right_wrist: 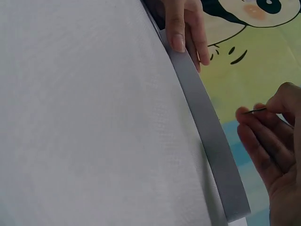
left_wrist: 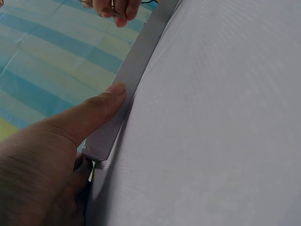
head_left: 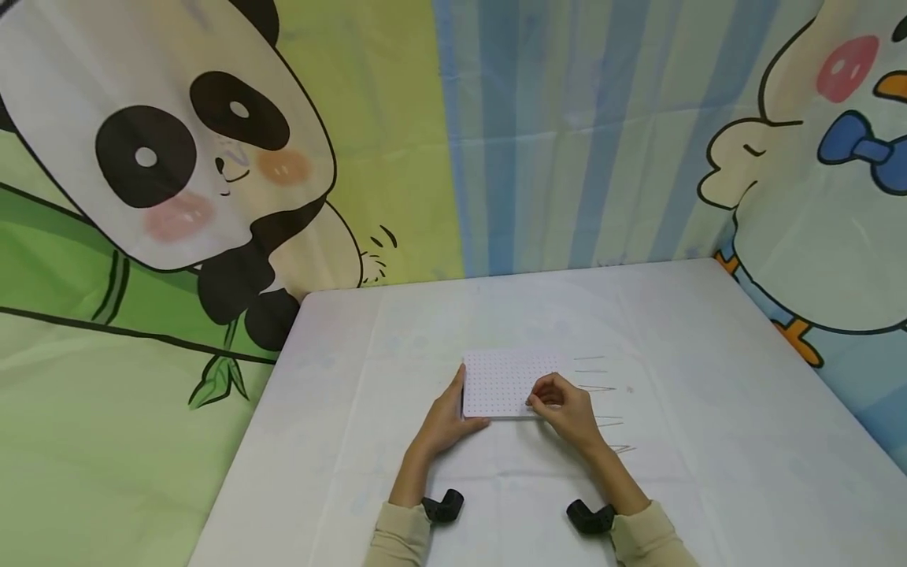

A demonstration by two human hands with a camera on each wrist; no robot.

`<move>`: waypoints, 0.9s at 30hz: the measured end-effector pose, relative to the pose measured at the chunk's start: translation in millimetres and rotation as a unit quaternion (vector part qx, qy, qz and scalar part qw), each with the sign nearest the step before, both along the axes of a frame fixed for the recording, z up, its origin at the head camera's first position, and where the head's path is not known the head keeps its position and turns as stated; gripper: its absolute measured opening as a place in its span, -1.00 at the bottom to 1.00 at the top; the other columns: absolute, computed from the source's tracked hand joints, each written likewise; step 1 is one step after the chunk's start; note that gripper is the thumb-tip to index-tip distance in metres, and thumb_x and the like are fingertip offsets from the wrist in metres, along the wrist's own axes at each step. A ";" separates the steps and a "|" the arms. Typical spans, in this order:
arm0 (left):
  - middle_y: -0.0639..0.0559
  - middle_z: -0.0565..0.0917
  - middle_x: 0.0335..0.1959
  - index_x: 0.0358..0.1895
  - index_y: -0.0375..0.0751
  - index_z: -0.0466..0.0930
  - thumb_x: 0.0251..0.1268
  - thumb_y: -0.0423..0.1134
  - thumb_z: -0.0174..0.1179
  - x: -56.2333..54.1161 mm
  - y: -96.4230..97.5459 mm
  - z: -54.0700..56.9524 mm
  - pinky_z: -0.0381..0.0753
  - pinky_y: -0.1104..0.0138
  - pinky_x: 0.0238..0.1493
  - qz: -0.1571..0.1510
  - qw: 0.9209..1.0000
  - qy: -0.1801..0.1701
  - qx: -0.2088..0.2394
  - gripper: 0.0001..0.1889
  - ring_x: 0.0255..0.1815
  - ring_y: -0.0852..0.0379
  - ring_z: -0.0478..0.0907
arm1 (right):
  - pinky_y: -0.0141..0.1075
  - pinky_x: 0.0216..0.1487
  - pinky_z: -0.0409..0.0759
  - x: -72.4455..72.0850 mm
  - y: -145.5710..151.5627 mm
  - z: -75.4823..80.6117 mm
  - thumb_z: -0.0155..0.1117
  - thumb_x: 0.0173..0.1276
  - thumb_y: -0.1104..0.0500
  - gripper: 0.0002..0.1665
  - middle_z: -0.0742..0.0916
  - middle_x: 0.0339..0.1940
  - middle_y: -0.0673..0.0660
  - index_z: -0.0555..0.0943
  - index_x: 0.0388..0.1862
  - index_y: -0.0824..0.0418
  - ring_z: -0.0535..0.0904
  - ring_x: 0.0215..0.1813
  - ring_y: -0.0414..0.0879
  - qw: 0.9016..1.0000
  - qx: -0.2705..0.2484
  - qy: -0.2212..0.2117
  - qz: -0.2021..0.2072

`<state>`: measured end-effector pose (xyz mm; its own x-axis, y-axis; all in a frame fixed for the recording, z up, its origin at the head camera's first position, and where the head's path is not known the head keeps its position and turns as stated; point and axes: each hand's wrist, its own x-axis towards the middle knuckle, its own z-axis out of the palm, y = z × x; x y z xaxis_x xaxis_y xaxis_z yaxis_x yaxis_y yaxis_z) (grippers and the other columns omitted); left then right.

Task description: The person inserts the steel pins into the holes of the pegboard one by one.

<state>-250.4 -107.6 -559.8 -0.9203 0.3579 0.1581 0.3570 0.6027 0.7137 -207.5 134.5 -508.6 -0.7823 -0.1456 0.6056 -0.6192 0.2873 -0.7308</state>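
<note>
A white board dotted with rows of small holes [head_left: 499, 382] lies on the table. My left hand [head_left: 448, 417] grips its near left corner, the thumb [left_wrist: 106, 101] along the front edge and the other fingers at the left side. Over the near right part of the board is my right hand [head_left: 570, 409]. Between thumb and fingertips it pinches a thin needle-like stick [right_wrist: 255, 111], held clear of the board's grey-looking front edge [right_wrist: 202, 113] in the right wrist view. Whether the stick's tip touches a hole is hidden in the head view.
Several thin sticks [head_left: 597, 388] lie scattered on the white tablecloth [head_left: 680, 378], right of the board, some partly behind my right hand. Black wrist-worn devices [head_left: 445, 506] sit at both sleeves. A curtain with cartoon animals [head_left: 531, 134] stands behind the table.
</note>
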 end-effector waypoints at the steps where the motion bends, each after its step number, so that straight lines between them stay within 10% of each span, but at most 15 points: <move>1: -0.01 -0.03 0.46 0.48 -0.12 -0.25 -0.12 0.13 0.40 0.5 0.6 -0.1 0.11 0.13 0.33 0.000 1.000 -0.002 0.000 0.18 0.41 0.02 0.01 | -0.26 -0.39 0.64 -2.7 0.2 -6.4 0.30 0.02 0.57 -0.80 0.68 -0.48 0.27 0.51 -0.36 0.47 0.65 -0.45 0.09 1.000 0.009 0.004 -0.006; 7: -0.01 -0.03 0.46 0.48 -0.12 -0.24 -0.12 0.09 0.42 0.3 2.4 1.1 0.09 0.16 0.34 0.006 1.000 0.000 -0.007 0.18 0.42 0.04 -0.01 | -0.26 -0.40 0.63 -16.2 4.7 -32.6 0.37 0.01 0.48 -0.75 0.70 -0.50 0.07 0.54 -0.36 0.29 0.66 -0.45 -0.09 0.999 0.042 0.011 -0.030; 27: 0.01 -0.05 0.46 0.48 -0.14 -0.22 -0.11 0.04 0.43 0.8 1.7 2.2 0.07 0.18 0.35 0.006 1.000 -0.001 0.001 0.17 0.42 0.09 -0.05 | -0.30 -0.35 0.57 -17.7 4.9 -33.9 0.42 0.02 0.36 -0.75 0.64 -0.47 -0.08 0.54 -0.41 0.13 0.58 -0.40 -0.27 0.984 0.158 0.072 -0.047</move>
